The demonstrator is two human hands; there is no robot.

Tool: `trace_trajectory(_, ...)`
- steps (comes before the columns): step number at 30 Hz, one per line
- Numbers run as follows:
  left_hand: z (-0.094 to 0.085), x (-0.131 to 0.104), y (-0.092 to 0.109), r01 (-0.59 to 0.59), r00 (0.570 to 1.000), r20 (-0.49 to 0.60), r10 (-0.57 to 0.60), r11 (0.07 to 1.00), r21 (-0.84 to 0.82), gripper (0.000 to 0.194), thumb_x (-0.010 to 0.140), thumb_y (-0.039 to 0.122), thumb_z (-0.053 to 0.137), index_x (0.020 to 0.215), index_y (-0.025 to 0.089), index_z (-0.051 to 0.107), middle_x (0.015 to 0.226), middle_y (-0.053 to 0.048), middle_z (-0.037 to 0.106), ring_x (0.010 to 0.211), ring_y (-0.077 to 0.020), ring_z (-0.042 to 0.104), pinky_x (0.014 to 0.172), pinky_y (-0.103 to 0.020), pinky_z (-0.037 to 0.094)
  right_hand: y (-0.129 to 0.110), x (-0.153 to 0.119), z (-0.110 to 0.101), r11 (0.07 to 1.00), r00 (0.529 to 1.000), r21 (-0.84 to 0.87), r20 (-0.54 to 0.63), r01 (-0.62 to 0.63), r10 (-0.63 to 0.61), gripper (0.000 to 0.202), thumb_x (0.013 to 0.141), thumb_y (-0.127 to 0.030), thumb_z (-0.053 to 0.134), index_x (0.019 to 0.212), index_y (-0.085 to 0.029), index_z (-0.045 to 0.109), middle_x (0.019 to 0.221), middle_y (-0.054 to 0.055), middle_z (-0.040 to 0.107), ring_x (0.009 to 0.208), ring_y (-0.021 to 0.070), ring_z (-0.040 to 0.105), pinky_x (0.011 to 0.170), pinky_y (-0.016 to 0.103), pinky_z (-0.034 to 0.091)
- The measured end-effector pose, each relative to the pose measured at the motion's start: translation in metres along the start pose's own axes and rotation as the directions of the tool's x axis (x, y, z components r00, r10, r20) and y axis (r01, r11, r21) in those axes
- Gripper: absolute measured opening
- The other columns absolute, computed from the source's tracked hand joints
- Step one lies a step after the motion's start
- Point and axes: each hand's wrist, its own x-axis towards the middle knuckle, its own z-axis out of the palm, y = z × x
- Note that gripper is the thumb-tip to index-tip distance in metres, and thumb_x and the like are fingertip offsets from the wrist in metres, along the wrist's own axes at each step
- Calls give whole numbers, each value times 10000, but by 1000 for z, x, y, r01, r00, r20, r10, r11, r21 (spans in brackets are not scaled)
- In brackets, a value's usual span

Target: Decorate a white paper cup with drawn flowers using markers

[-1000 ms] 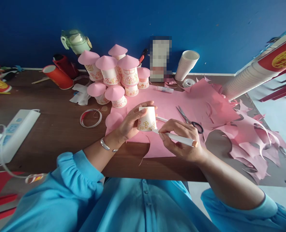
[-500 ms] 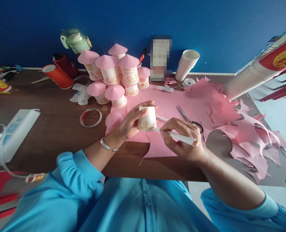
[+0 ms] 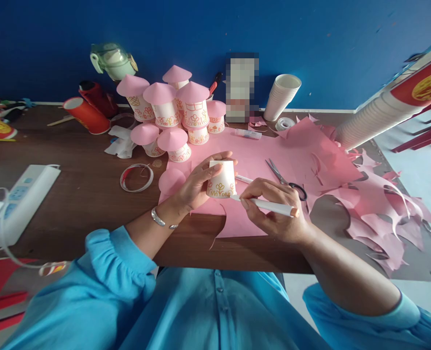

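My left hand (image 3: 198, 183) is wrapped round a small white paper cup (image 3: 221, 178), held upside down, with orange-brown flowers and grass drawn along its lower rim. My right hand (image 3: 273, 209) grips a white marker (image 3: 271, 206), its tip at the cup's lower right edge. Behind my right fingers a second white pen (image 3: 243, 179) partly shows. Pink paper (image 3: 237, 160) lies beneath both hands, with a pink disc (image 3: 171, 182) left of my left hand. Beyond them stand several decorated cups with pink cone tops (image 3: 172, 140).
Scissors (image 3: 283, 180) lie right of centre, near pink scraps (image 3: 375, 209). White cups (image 3: 283, 97) stand stacked at the back. To the left are a tape ring (image 3: 136, 178), a red cup (image 3: 87, 115) and a power strip (image 3: 25, 199).
The marker tip has moved slightly left and down along the cup's lower edge, and the marker lies a little flatter. My left hand and the cup have hardly moved.
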Motion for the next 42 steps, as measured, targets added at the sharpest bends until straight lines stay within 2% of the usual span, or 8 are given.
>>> trace_trajectory(7,1,1,3,67,997,-26,-69,995,-79,487,858,470,742,1273,220,694,1296,-111,705,1058,-270,687,839,-370,558,-1,-2,-5,999,996,-42,-88,-29,25,136,917,-123,575,845,-234,609,716,-11,683,607,132,642,571,261,514)
trace_trajectory(12,2,1,3,76,996,-42,-81,991,-107,453,835,517,748,1201,251,732,1236,-95,702,974,-245,675,760,-346,560,0,-2,-3,999,997,-28,-81,-17,15,147,910,-111,578,839,-237,602,713,-13,679,601,128,641,567,261,509)
trace_trajectory(16,0,0,0,25,999,-42,-27,999,-46,525,802,540,785,1233,248,713,1079,-75,685,908,-211,654,724,-327,549,0,-2,-2,1000,996,-8,-88,-4,3,143,911,-109,579,842,-232,604,712,-11,677,603,128,641,567,257,504)
trace_trajectory(20,-1,0,-1,34,999,-37,-35,999,-5,556,771,461,837,1265,259,683,922,-28,656,857,-188,637,715,-312,517,0,-2,-2,1000,996,-9,-88,-5,4,152,906,-101,577,839,-235,602,710,-14,674,605,129,642,567,261,505)
trace_trajectory(23,0,1,-1,52,997,-54,-54,998,-36,598,751,407,862,1294,259,659,1058,-43,697,931,-199,656,779,-326,526,0,-2,-2,1000,996,-5,-92,-8,7,146,907,-105,580,847,-236,606,713,-13,675,604,131,639,563,263,504)
trace_trajectory(27,1,2,0,52,995,-86,-57,997,-62,553,781,393,825,1289,242,667,1280,-94,709,1085,-262,668,870,-382,537,0,-2,-2,1000,995,-16,-100,4,-6,152,902,-95,583,855,-237,610,714,-11,678,607,133,641,567,264,508)
trace_trajectory(33,1,2,1,56,997,-52,-60,995,-81,537,811,378,744,1315,202,680,1302,-121,727,1043,-266,703,839,-372,538,2,-2,-1,999,996,-41,-84,3,-7,143,910,-99,575,851,-228,597,709,-10,676,607,130,646,568,255,501)
trace_trajectory(42,1,2,0,57,998,-31,-59,997,-56,529,809,382,730,1301,193,680,1319,-138,722,1087,-300,699,818,-381,549,1,-2,1,999,999,-29,-46,19,-20,137,919,-96,580,866,-221,597,729,-4,679,627,126,647,570,246,499)
